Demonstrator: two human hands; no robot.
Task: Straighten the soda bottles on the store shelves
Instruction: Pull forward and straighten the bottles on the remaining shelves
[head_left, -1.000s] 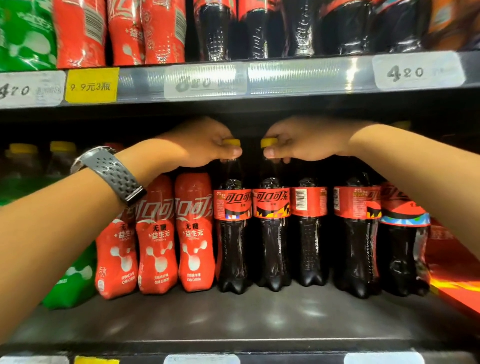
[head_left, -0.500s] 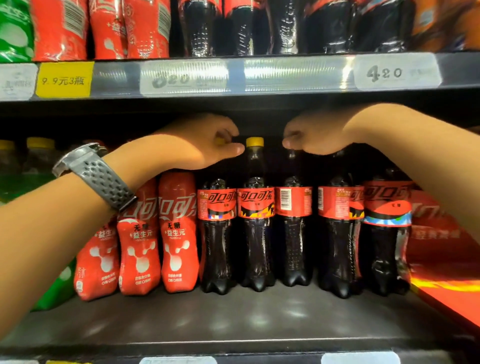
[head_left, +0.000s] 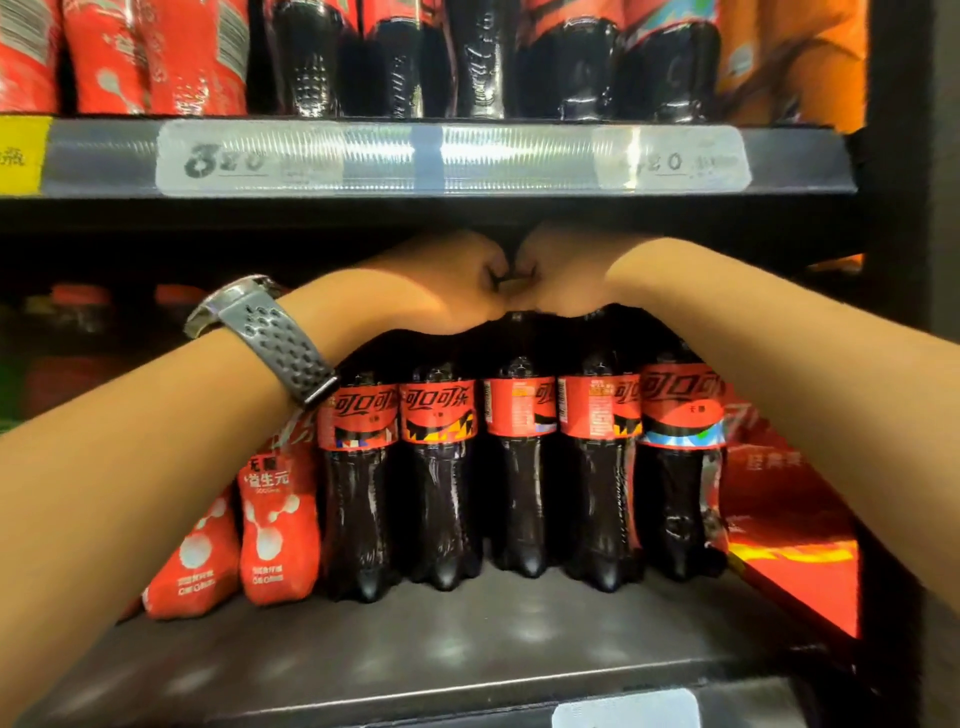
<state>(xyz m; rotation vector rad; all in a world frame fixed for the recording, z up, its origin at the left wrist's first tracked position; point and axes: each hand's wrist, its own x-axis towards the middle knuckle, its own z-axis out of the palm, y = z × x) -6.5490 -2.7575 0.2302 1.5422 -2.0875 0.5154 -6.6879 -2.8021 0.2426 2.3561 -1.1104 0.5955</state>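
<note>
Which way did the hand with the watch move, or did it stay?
Yes, rightward. The left hand was above the leftmost dark bottle; now it is above the second dark bottle, against the right hand.

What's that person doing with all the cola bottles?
A person is tidying a store shelf. The left hand and right hand reach in side by side over the tops of the dark cola bottles, which stand in a row beside red bottles. Both hands are curled, but what they grip is hidden.
</note>
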